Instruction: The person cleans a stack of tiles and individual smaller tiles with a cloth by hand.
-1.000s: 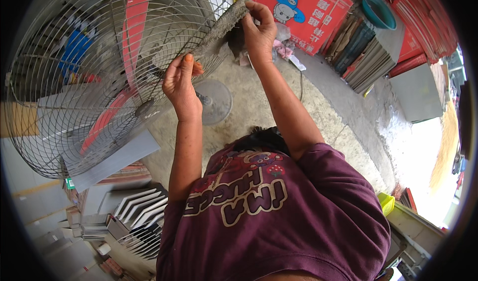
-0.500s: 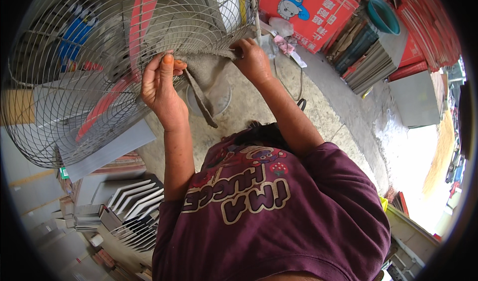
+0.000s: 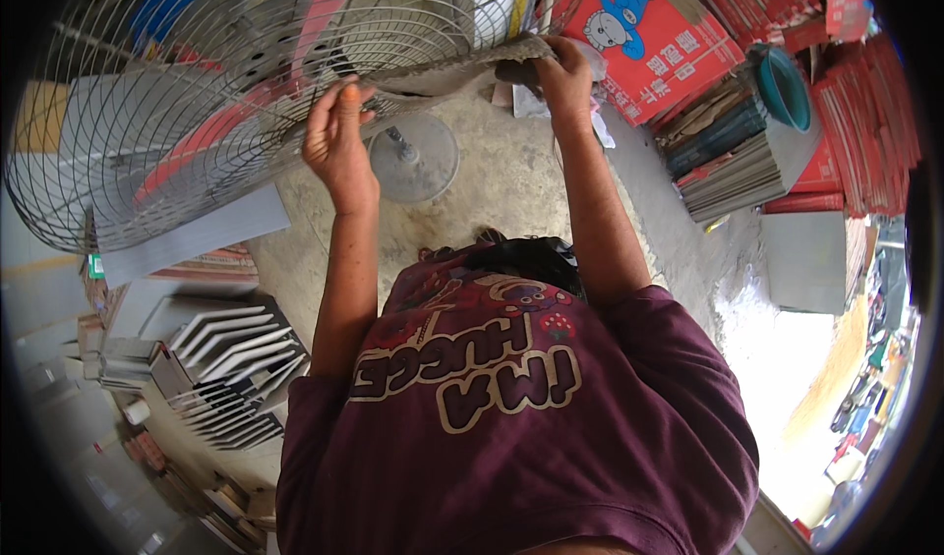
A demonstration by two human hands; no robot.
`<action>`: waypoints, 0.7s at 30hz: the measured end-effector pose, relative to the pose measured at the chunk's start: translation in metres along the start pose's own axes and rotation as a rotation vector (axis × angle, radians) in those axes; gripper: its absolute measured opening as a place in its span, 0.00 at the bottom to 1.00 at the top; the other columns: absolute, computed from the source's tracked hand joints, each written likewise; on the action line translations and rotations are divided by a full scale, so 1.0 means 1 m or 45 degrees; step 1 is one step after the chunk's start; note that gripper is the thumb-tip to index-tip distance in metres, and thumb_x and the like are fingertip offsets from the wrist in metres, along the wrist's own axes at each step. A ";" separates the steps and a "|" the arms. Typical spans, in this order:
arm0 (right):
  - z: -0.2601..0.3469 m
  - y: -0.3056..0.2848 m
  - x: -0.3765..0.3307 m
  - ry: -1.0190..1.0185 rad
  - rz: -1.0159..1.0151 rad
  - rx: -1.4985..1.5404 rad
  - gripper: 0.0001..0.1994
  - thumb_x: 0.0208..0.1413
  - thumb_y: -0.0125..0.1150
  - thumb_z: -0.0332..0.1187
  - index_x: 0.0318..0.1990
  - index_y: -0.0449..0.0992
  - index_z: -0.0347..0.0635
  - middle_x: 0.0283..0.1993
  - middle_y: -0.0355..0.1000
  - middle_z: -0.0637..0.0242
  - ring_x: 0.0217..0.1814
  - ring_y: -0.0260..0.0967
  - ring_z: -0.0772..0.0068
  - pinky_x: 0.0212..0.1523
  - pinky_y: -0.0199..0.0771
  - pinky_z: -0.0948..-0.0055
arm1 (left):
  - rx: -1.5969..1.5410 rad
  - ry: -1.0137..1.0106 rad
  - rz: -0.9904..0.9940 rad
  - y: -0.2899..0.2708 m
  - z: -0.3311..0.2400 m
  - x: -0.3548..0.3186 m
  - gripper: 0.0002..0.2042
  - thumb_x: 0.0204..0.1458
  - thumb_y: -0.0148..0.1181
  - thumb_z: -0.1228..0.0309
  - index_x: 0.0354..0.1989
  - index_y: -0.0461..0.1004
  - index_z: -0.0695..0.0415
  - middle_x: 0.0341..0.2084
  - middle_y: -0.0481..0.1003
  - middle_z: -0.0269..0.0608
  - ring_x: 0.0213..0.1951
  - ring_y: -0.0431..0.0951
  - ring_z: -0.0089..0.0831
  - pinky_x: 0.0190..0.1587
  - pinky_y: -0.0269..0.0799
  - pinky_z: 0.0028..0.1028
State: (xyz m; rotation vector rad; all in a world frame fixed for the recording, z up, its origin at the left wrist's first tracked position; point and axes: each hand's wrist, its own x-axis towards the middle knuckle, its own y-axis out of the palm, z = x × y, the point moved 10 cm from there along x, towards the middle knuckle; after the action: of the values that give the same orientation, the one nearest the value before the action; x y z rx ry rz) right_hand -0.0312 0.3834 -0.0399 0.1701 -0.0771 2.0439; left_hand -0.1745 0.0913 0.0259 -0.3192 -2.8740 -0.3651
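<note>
My right fingers (image 3: 560, 54) grasp one end of the grey cloth (image 3: 457, 75), which stretches along the near edge of the fan (image 3: 211, 144). My left fingers (image 3: 348, 105) are near its other end; I cannot tell whether they grip it.

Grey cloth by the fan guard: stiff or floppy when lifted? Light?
Probably floppy: the grey cloth curves and folds from the right hand toward the left hand. Likely light, since it looks thin. It might snag: its edge looks rough, close to the fan guard.
</note>
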 end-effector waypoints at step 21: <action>-0.003 0.033 -0.021 0.203 0.290 0.405 0.08 0.53 0.58 0.28 0.40 0.72 0.38 0.36 0.72 0.70 0.36 0.69 0.80 0.37 0.71 0.80 | 0.005 0.032 -0.185 -0.034 0.032 -0.036 0.09 0.54 0.57 0.70 0.41 0.74 0.58 0.36 0.77 0.33 0.36 0.77 0.24 0.31 0.67 0.19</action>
State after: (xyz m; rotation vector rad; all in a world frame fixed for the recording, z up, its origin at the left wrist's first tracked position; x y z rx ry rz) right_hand -0.0506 0.3500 -0.0454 0.2026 0.3434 2.2802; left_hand -0.1548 0.0615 -0.0204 -0.1038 -2.8807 -0.3854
